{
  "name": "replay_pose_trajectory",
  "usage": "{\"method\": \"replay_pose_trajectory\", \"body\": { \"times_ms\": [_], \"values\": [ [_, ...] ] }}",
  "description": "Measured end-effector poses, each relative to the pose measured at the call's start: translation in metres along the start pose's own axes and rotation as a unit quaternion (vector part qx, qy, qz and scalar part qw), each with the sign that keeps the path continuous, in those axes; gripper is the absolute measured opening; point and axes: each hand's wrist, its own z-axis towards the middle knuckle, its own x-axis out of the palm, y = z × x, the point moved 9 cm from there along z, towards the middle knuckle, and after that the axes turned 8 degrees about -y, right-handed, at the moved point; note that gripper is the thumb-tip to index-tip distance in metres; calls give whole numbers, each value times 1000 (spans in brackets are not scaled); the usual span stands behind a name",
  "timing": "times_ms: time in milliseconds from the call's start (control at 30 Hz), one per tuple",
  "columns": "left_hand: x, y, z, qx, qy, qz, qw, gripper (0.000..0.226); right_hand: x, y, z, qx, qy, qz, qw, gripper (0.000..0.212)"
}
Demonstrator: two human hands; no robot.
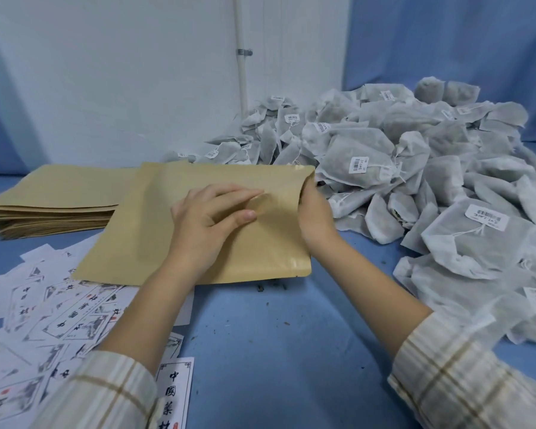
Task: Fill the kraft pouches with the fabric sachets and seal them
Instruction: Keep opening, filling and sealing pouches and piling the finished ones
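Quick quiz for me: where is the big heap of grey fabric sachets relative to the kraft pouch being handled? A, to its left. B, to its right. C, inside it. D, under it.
B: the heap of grey fabric sachets with white labels lies right of the flat tan kraft pouch, beyond the right hand at its open edge.

Even, cool, diffuse light with no visible source, shadows soft and faint under the kraft pouch (198,224) and forearms, no glare, centre fairly sharp, edges bowed by the wide lens (near sleeves (464,382) stretched and smeared), left-hand (211,215) fingertips slightly blurred.
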Motion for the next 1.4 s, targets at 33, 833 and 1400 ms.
{"method": "replay_pose_trajectory", "body": {
  "times_ms": [33,833,1400],
  "values": [
    [0,1,0,2,-4,9,1000,29,7,2,-3,-35,48,-89,994,30],
    [2,19,1,-37,-42,59,997,30,-2,-15,32,-55,150,-52,986,24],
    [-14,44,3,-81,-89,106,987,29,-57,-15,46,-183,52,-101,977,46]
  ]
}}
